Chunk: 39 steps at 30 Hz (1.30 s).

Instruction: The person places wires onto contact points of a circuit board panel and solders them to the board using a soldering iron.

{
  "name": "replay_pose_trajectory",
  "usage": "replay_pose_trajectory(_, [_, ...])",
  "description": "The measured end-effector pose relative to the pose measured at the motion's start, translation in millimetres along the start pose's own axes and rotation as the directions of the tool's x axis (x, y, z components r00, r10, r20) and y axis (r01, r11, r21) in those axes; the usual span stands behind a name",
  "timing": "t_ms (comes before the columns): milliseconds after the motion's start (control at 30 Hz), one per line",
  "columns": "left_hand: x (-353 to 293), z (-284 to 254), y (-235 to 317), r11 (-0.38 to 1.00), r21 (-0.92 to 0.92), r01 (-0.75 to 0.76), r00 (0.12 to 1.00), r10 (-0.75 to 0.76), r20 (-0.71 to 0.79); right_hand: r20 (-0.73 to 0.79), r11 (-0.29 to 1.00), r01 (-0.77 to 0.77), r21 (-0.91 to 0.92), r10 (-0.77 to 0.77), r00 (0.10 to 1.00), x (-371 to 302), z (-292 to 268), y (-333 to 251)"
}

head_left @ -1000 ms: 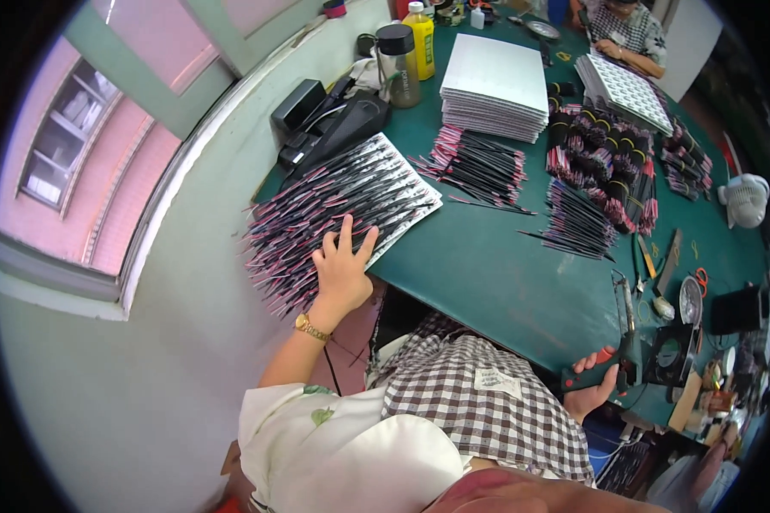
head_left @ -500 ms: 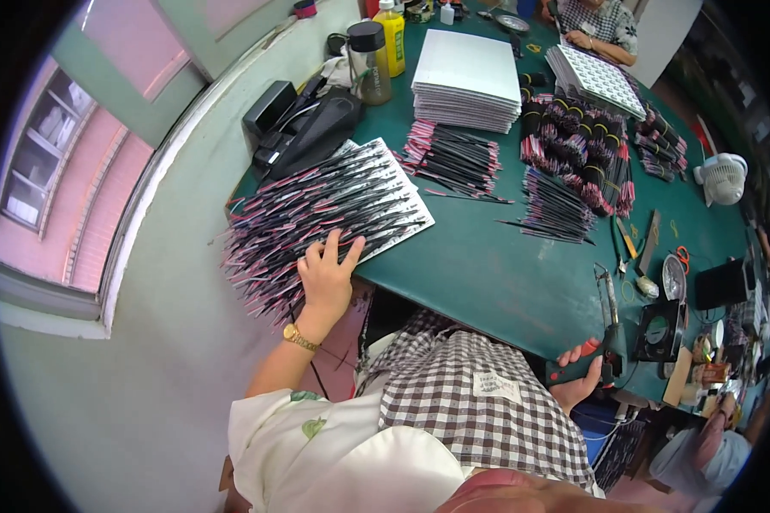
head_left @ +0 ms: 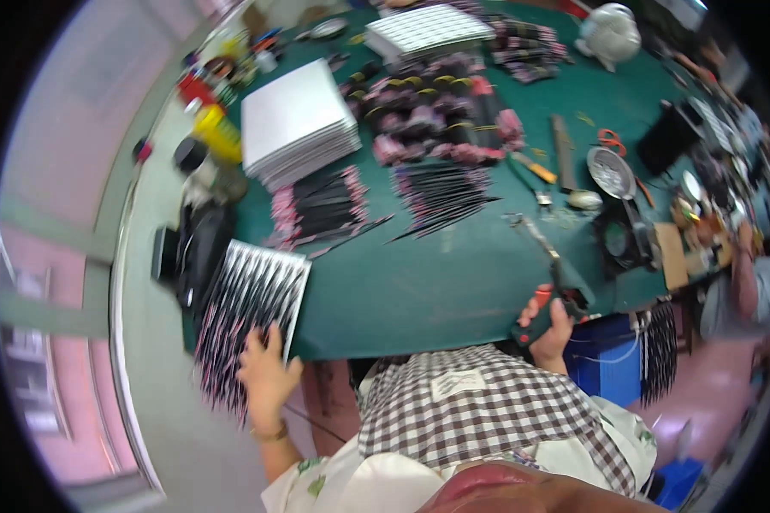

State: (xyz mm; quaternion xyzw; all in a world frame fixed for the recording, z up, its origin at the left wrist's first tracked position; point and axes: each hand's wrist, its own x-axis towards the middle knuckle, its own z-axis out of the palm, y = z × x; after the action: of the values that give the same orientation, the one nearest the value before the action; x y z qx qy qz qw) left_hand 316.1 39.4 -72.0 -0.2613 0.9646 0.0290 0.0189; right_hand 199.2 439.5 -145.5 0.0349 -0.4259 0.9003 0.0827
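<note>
Left hand [head_left: 267, 372] is loosely open, fingers spread out, resting at the right edge of a big mat of thin black and pink wires [head_left: 231, 329]. Doesn't look like it's gripping anything, though it's blurry enough that you can't tell if a fingertip has caught a strand. The wires lie in rows on a white board [head_left: 303, 282], just ahead of that hand and to its left, with the near ends hanging off the table [head_left: 385, 308].

Right hand [head_left: 549, 329] is well apart from the left, at the table's front edge, and it's properly closed: fingers wrapped round the grip of a dark green tool [head_left: 569, 282] with red bits. The tool's thin metal nose points away from the hand and off to its left.

Ahead of the left hand and a touch right, there's a loose pile [head_left: 321, 205] of similar strands, with a white stack [head_left: 295, 120] right behind it. A second pile [head_left: 441, 197] sits ahead of and between the hands, tied bundles [head_left: 441, 107] just past it. Further out in front of the right hand: a metal dish [head_left: 609, 171] and orange scissors [head_left: 611, 139]. Blue bin [head_left: 606, 363] is just right of that hand, lower down.
</note>
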Motion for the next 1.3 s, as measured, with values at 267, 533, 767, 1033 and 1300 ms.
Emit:
replay_pose_trajectory(267, [159,-123,85,0.872,0.201,-0.446,0.713,0.482,-0.509,0.099,0.997,0.041,0.059,-0.047,0.994,-3,14,4])
replay_pose_trajectory(533, [295,-104,95,0.871,0.184,-0.456,0.738,0.485,-0.47,0.01,0.981,0.081,0.177,-0.084,0.996,-6,19,12])
replay_pose_trajectory(767, [304,-102,67,0.748,0.295,-0.595,0.514,0.636,-0.575,0.03,0.985,0.053,0.165,-0.058,0.998,-1,25,9])
replay_pose_trajectory(1033, [250,-163,62,0.733,0.264,-0.628,-0.062,0.291,-0.955,0.04,0.983,0.169,0.077,-0.173,0.984,-8,21,15])
replay_pose_trajectory(1300, [149,-131,118,-0.646,-0.716,-0.265,0.811,0.252,-0.528,-0.066,0.918,0.392,0.065,-0.388,0.919,-32,7,-1])
